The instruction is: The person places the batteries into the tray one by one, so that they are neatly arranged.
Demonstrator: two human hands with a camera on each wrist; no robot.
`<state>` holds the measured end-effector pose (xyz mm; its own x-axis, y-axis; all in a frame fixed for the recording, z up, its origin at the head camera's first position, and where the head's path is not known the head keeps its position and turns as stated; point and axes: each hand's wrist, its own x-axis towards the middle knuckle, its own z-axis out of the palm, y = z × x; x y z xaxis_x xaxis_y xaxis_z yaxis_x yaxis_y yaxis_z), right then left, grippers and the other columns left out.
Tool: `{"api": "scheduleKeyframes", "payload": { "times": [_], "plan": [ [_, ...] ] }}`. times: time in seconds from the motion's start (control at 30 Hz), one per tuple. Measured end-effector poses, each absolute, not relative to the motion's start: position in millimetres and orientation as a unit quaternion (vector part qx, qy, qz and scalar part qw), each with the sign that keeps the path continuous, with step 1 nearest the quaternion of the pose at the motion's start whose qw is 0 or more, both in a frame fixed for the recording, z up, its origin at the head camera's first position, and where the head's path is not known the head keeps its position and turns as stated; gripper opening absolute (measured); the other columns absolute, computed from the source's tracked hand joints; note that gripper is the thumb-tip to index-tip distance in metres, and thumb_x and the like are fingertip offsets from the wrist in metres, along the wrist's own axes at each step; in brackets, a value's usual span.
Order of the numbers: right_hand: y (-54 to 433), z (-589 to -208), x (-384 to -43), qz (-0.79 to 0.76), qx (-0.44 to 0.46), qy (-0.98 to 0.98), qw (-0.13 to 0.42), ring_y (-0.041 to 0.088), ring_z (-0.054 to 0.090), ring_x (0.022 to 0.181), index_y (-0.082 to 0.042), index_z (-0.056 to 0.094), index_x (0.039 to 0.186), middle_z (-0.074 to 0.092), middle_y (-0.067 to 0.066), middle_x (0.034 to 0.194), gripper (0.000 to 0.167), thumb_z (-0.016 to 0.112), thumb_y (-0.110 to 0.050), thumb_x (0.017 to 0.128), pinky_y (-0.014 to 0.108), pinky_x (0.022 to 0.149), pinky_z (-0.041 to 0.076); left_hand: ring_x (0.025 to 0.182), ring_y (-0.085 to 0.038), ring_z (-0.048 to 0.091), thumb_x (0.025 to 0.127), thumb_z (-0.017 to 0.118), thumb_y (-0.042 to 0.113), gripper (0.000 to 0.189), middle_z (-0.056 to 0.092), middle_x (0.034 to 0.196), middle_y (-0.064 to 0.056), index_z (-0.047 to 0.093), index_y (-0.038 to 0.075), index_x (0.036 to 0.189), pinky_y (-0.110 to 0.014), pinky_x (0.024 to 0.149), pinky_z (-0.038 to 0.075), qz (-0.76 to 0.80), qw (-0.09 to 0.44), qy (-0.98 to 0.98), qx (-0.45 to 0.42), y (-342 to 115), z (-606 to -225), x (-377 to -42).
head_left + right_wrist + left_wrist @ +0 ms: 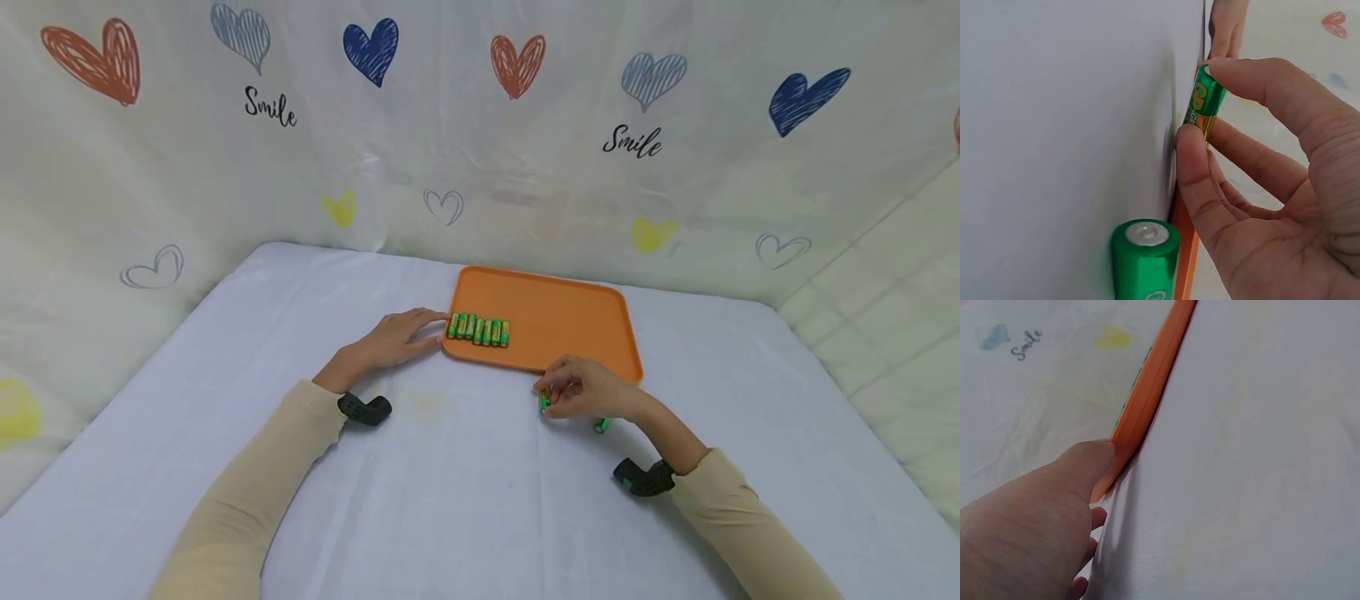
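Note:
Between thumb and fingertips my right hand [588, 388] pinches a green and gold battery [1205, 94], just off the near edge of an orange tray [555, 312]. A second green battery [1146, 259] lies on the cloth beneath that hand, partly covered by it in the head view. Several more batteries [478, 329] lie side by side in a row at the tray's left end. My left hand [397, 337] rests at the tray's left edge, fingers extended and thumb [1094, 459] against the rim.
A white cloth [465, 500] covers the table under the tray. Behind it hangs a pale sheet [540, 167] printed with hearts and "Smile" lettering. Each wrist wears a black device, the left one [365, 409] and the right one [643, 477].

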<state>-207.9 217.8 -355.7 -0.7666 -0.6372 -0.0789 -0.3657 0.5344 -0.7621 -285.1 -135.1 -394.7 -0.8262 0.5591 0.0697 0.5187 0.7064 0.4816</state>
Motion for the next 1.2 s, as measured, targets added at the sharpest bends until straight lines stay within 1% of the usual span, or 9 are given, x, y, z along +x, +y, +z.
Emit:
{"api": "scheduleKeyframes", "payload": {
  "times": [0.17,0.47,0.63,0.77,0.93,1.1,1.17,1.2],
  "plan": [
    [216.4,-353.7,-208.8,-0.396,-0.297,0.851,0.175,0.018,0.060,0.086,0.003,0.069,0.115,0.056,0.014,0.115,0.037,0.078,-0.011,0.083,0.022,0.072,0.052,0.143,-0.028,0.031,0.102,0.049,0.042,0.055,0.040,0.152,-0.008,0.038,0.019,0.151,-0.055,0.112,0.022,0.248,0.039,0.922,0.296,-135.4,-395.6,-285.8],
    [214.4,-352.2,-214.4,-0.404,-0.298,0.855,0.129,0.021,0.059,0.089,0.002,0.069,0.116,0.056,0.015,0.115,0.037,0.078,-0.013,0.084,0.022,0.078,0.051,0.142,-0.027,0.033,0.102,0.050,0.041,0.054,0.041,0.151,-0.008,0.039,0.019,0.150,-0.055,0.111,0.023,0.250,0.032,0.921,0.298,-135.3,-396.6,-286.3],
    [211.4,-351.3,-218.4,-0.415,-0.293,0.855,0.109,0.021,0.059,0.089,0.003,0.068,0.118,0.054,0.019,0.119,0.037,0.077,-0.011,0.085,0.022,0.077,0.051,0.142,-0.027,0.033,0.102,0.050,0.040,0.054,0.041,0.151,-0.008,0.039,0.019,0.150,-0.054,0.111,0.024,0.252,0.030,0.920,0.299,-135.4,-396.7,-285.2],
    [209.1,-351.9,-224.0,-0.412,-0.282,0.861,0.099,0.022,0.059,0.089,0.003,0.068,0.119,0.054,0.018,0.118,0.038,0.077,-0.011,0.085,0.021,0.077,0.051,0.142,-0.026,0.033,0.102,0.050,0.040,0.053,0.042,0.151,-0.007,0.039,0.020,0.150,-0.054,0.111,0.024,0.252,0.030,0.920,0.298,-135.7,-397.5,-285.6],
    [207.5,-352.8,-230.8,-0.415,-0.258,0.866,0.107,0.023,0.058,0.091,0.003,0.067,0.120,0.055,0.017,0.117,0.040,0.077,-0.013,0.085,0.022,0.077,0.049,0.142,-0.025,0.033,0.102,0.050,0.041,0.054,0.041,0.151,-0.007,0.039,0.020,0.150,-0.053,0.111,0.024,0.253,0.034,0.920,0.298,-135.7,-396.3,-285.4],
    [204.8,-354.9,-236.5,-0.450,-0.218,0.857,0.124,0.018,0.059,0.087,0.002,0.062,0.126,0.063,0.014,0.104,0.047,0.078,-0.012,0.084,0.022,0.075,0.049,0.142,-0.026,0.033,0.102,0.050,0.041,0.054,0.042,0.151,-0.007,0.040,0.019,0.150,-0.054,0.111,0.024,0.252,0.033,0.919,0.303,-135.9,-394.1,-284.3],
    [203.5,-355.8,-238.7,-0.474,-0.196,0.848,0.131,0.016,0.060,0.087,0.003,0.058,0.130,0.064,0.015,0.104,0.052,0.078,-0.009,0.084,0.021,0.074,0.049,0.142,-0.027,0.033,0.102,0.051,0.040,0.054,0.042,0.151,-0.007,0.040,0.019,0.150,-0.055,0.111,0.024,0.254,0.033,0.918,0.303,-136.0,-394.2,-284.4],
    [202.9,-356.3,-239.9,-0.486,-0.186,0.843,0.134,0.015,0.060,0.087,0.003,0.056,0.131,0.063,0.016,0.108,0.053,0.077,-0.008,0.084,0.020,0.074,0.049,0.142,-0.027,0.033,0.102,0.051,0.040,0.054,0.042,0.151,-0.007,0.039,0.019,0.150,-0.055,0.111,0.023,0.253,0.034,0.918,0.303,-136.0,-394.5,-284.5]
  ]
}}
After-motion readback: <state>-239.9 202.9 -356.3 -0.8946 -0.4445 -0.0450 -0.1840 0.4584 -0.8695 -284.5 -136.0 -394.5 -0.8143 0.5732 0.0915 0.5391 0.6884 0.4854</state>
